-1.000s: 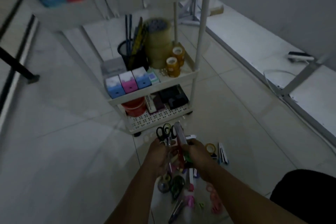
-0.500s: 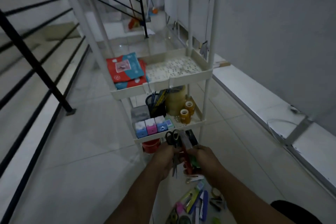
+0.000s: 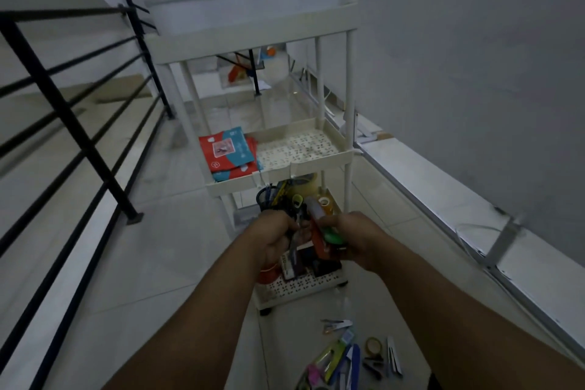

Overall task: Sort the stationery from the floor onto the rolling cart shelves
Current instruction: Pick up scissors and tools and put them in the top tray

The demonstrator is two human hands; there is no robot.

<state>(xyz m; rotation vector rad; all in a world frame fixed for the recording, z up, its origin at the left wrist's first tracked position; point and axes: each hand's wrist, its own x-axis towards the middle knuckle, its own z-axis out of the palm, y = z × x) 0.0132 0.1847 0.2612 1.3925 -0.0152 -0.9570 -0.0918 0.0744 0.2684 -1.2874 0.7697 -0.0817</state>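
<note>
Head view: black railing (image 3: 66, 111) left of cart (image 3: 253, 51).

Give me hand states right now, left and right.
Left hand: closed around scissors.
Right hand: closed around a bundle of stationery, including something red and something green.

A tall white rolling cart (image 3: 349, 123) stands upright; red-and-blue packets (image 3: 228, 153) lie flat on its perforated middle shelf. Scissors (image 3: 296, 225) and a green-and-red bundle (image 3: 329, 239) are held before it. Loose stationery (image 3: 345, 355) lies scattered on the floor.
</note>
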